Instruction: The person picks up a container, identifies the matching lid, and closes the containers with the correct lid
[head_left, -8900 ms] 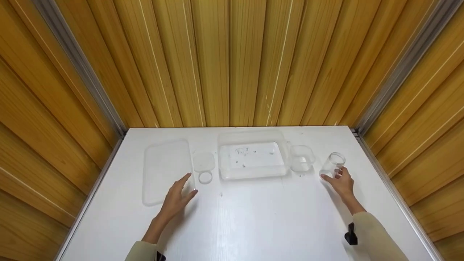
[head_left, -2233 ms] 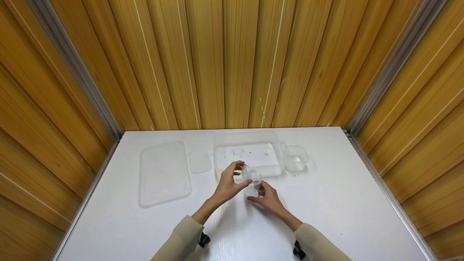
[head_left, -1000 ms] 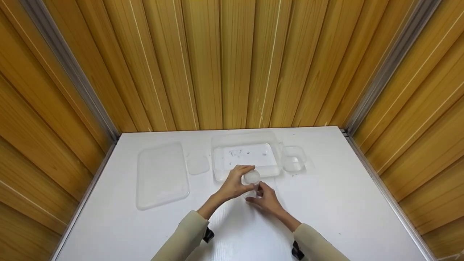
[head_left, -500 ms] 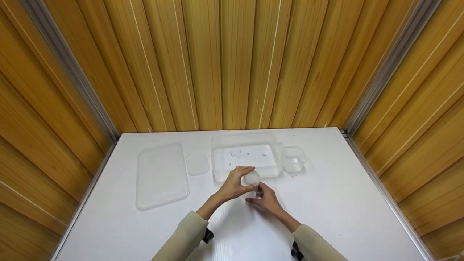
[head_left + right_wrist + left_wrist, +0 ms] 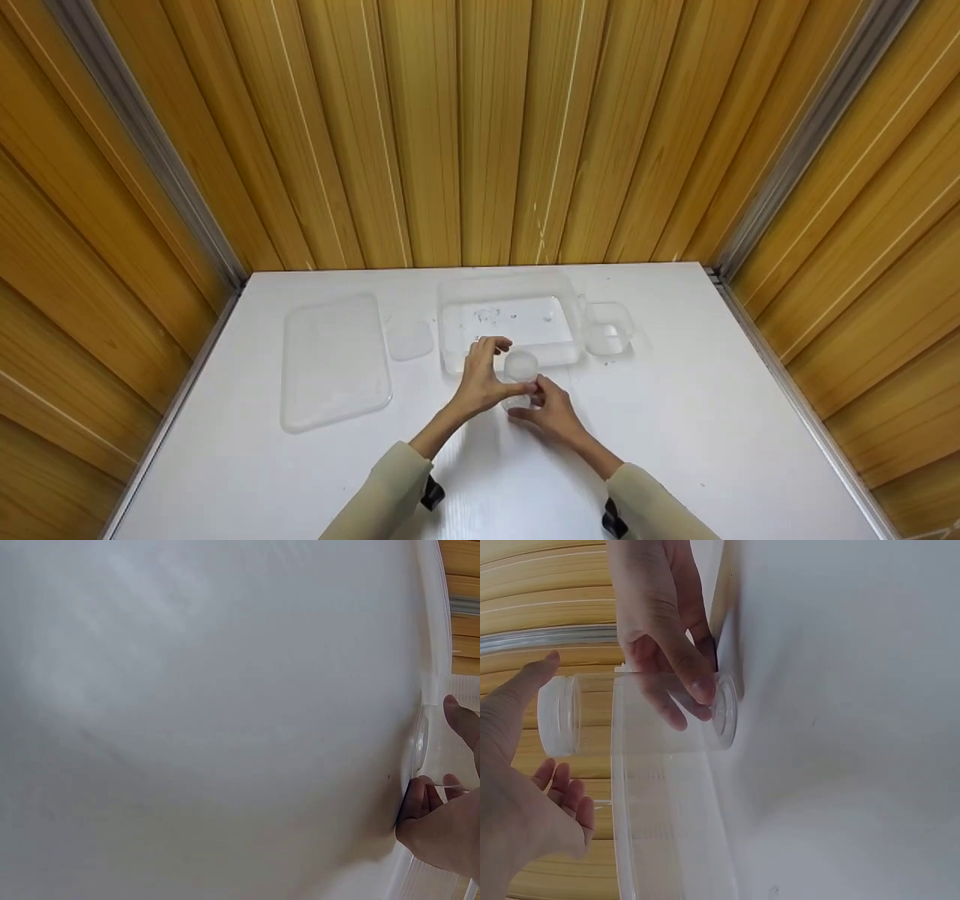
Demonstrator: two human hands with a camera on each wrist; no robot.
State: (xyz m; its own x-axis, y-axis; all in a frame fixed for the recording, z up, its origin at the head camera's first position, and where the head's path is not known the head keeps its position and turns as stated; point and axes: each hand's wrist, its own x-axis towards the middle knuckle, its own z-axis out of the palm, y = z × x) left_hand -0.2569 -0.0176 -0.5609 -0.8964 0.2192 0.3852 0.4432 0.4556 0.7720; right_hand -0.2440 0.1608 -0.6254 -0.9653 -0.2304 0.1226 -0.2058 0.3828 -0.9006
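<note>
A clear round jar (image 5: pixel 649 716) stands upright on the white table, its whitish lid (image 5: pixel 521 365) sitting on the mouth. My right hand (image 5: pixel 556 414) grips the jar low near its base, thumb on the near side; the right wrist view shows this hand (image 5: pixel 442 829) at the right edge. My left hand (image 5: pixel 480 382) is at the lid, fingers spread apart, with the thumb at or close to the lid's near side. In the left wrist view the left hand's fingers (image 5: pixel 571 799) stand off the lid (image 5: pixel 555 716).
Behind the jar lies a large clear rectangular container (image 5: pixel 510 358), with a small clear container (image 5: pixel 609 343) to its right. A large flat lid (image 5: pixel 336 364) and a small square lid (image 5: pixel 410 341) lie to the left. Panelled walls (image 5: pixel 480 135) surround the table (image 5: pixel 675 435).
The jar came from the right side to the middle, and its lid, picked up by my left hand, now sits on top. Just now the left fingers have spread away from the lid.
</note>
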